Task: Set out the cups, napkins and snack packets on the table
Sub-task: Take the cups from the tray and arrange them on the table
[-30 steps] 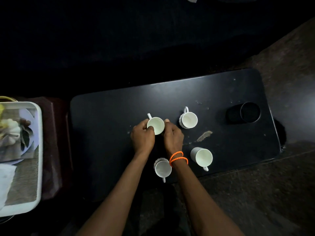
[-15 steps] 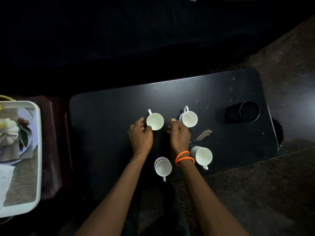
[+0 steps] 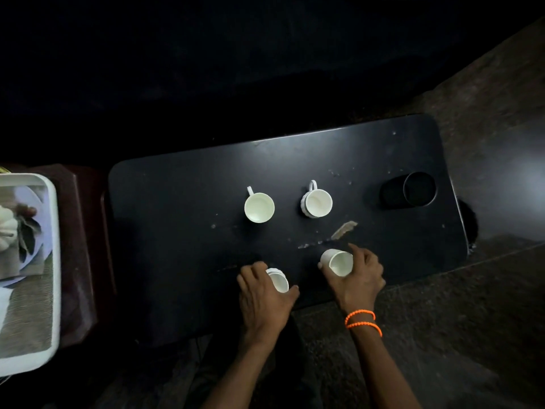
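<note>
Four white cups stand on the dark table [image 3: 182, 231] in two rows. The far-left cup [image 3: 259, 207] and the far-right cup [image 3: 317, 203] stand free with their handles pointing away from the person, well apart from both hands. In the near row each hand has a cup of its own: the left hand [image 3: 264, 298] is curled around the near-left cup [image 3: 278, 280], thumb on its right side and fingers over its left, and the right hand [image 3: 355, 278] cups the near-right cup [image 3: 337, 262] from the right and from below, forefinger stretched past the rim. Both hands look closed on their cups, though whether either cup is lifted off the surface cannot be told. Each near cup lies just ahead of its hand, so no reach or crossing is needed; the likely move is a small slide or turn to square the near row under the far one. The napkins and packets are not on the table; the white tray [image 3: 54, 261] lies well off to the left, nearer the left hand, and what it holds is blurred.
</note>
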